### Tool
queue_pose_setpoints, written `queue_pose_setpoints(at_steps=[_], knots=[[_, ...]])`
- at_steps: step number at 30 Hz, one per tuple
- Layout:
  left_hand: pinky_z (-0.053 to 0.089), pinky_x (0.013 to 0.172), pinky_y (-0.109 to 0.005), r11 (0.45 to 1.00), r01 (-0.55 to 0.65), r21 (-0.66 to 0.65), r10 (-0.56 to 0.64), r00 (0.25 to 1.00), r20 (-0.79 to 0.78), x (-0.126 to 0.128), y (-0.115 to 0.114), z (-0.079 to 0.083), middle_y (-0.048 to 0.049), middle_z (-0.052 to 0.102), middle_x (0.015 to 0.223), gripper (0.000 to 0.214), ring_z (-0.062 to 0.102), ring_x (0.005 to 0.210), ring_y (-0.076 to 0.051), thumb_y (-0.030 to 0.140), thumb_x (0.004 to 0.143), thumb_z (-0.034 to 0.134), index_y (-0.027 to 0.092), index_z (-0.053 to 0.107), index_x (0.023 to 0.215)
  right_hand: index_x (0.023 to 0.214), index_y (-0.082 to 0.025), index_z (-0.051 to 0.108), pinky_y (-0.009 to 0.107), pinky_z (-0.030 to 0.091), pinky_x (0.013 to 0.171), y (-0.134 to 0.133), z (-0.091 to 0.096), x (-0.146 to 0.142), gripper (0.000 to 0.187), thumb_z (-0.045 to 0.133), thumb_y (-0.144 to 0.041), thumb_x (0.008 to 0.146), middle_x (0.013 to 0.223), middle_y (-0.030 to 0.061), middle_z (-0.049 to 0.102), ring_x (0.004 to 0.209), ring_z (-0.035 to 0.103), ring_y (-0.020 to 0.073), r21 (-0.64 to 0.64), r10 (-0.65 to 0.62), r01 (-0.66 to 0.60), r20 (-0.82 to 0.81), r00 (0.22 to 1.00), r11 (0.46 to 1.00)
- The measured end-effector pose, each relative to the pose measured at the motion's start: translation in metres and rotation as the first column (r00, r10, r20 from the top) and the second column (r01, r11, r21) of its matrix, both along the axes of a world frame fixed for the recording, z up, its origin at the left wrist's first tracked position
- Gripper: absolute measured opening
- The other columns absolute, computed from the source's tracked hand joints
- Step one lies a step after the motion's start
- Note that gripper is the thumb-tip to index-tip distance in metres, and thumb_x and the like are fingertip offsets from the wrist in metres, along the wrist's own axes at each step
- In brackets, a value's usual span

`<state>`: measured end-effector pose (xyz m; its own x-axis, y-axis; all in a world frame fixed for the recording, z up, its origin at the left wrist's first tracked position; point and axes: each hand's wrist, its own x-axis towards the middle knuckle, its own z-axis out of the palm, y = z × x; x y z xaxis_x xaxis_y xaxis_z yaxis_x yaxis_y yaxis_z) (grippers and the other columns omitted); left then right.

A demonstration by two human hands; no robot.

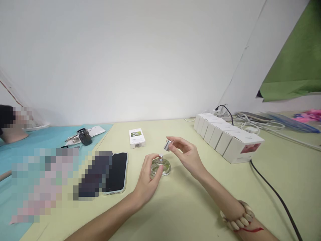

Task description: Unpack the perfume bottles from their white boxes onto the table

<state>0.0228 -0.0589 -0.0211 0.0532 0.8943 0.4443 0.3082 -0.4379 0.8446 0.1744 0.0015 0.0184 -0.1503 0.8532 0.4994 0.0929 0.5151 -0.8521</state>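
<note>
A round glass perfume bottle (pixel 166 167) stands upright on the yellow-green table, its silver spray nozzle (pixel 161 157) uncovered. My left hand (pixel 147 177) grips the bottle from the left, thumb across its front and fingers behind. Just above and to the right of the nozzle, my right hand (pixel 187 154) pinches a silver cap (pixel 168 145) between thumb and fingertips. The cap is tilted and apart from the bottle. Behind them lies a small white box (pixel 137 138) with a flower picture and a barcode.
A phone (pixel 116 172) lies left of my left hand. A row of white boxes (pixel 225 134) stands at the right, with white cables (pixel 250 127) behind and a black cable (pixel 273 190) in front. A dark jar (pixel 84 136) sits on the blue cloth (pixel 52 135).
</note>
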Motion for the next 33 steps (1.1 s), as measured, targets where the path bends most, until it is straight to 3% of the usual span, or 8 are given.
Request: queue_pose_setpoints(at_steps=[4, 10, 20, 28, 33], knots=[[0.035, 0.094, -0.034, 1.000, 0.007, 0.001, -0.007, 1.000, -0.018, -0.0004, 0.0015, -0.0020, -0.0055, 0.051, 0.110, 0.024, 0.047, 0.108, -0.018, 0.027, 0.088, 0.044, 0.023, 0.046, 0.111, 0.103, -0.023, 0.065, 0.034, 0.050, 0.079, -0.0022, -0.0001, -0.0007, 0.031, 0.062, -0.037, 0.076, 0.105, 0.0062, 0.065, 0.086, 0.062, 0.0178, -0.031, 0.067, -0.068, -0.058, 0.996, 0.997], [0.036, 0.095, -0.036, 1.000, 0.009, 0.009, -0.009, 1.000, 0.002, -0.0003, 0.0013, -0.0011, -0.0056, 0.052, 0.111, 0.025, 0.048, 0.108, -0.019, 0.027, 0.087, 0.046, 0.024, 0.048, 0.111, 0.101, -0.025, 0.067, 0.037, 0.046, 0.089, -0.0065, -0.0002, -0.0030, 0.025, 0.057, -0.036, 0.080, 0.107, 0.0050, 0.065, 0.102, 0.058, 0.0200, 0.003, 0.130, -0.130, -0.020, 0.991, 0.992], [0.037, 0.095, -0.038, 0.999, 0.002, 0.032, -0.002, 1.000, 0.001, -0.0006, -0.0001, 0.0007, -0.0058, 0.052, 0.111, 0.024, 0.047, 0.109, -0.020, 0.027, 0.087, 0.046, 0.025, 0.049, 0.111, 0.100, -0.026, 0.067, 0.033, 0.048, 0.084, -0.0062, 0.0006, -0.0029, 0.025, 0.057, -0.036, 0.080, 0.101, 0.0044, 0.066, 0.097, 0.059, 0.0182, -0.012, 0.187, -0.186, 0.062, 0.980, 0.982], [0.036, 0.097, -0.035, 1.000, 0.012, 0.016, -0.011, 1.000, -0.013, -0.0001, -0.0008, 0.0010, -0.0047, 0.050, 0.116, 0.029, 0.046, 0.113, -0.018, 0.027, 0.087, 0.046, 0.026, 0.045, 0.116, 0.099, -0.025, 0.067, 0.035, 0.048, 0.084, -0.0050, -0.0008, -0.0039, 0.027, 0.057, -0.039, 0.079, 0.105, 0.0056, 0.065, 0.099, 0.059, 0.0198, -0.026, 0.144, -0.144, 0.030, 0.989, 0.989], [0.038, 0.092, -0.033, 0.999, -0.029, 0.044, 0.029, 0.999, 0.014, 0.0022, 0.0046, 0.0071, -0.0048, 0.053, 0.107, 0.018, 0.049, 0.106, -0.018, 0.028, 0.086, 0.048, 0.023, 0.052, 0.103, 0.099, -0.024, 0.068, 0.035, 0.048, 0.084, -0.0060, -0.0027, -0.0068, 0.027, 0.057, -0.039, 0.079, 0.102, 0.0056, 0.066, 0.097, 0.059, 0.0200, -0.039, 0.150, -0.148, 0.050, 0.987, 0.988]])
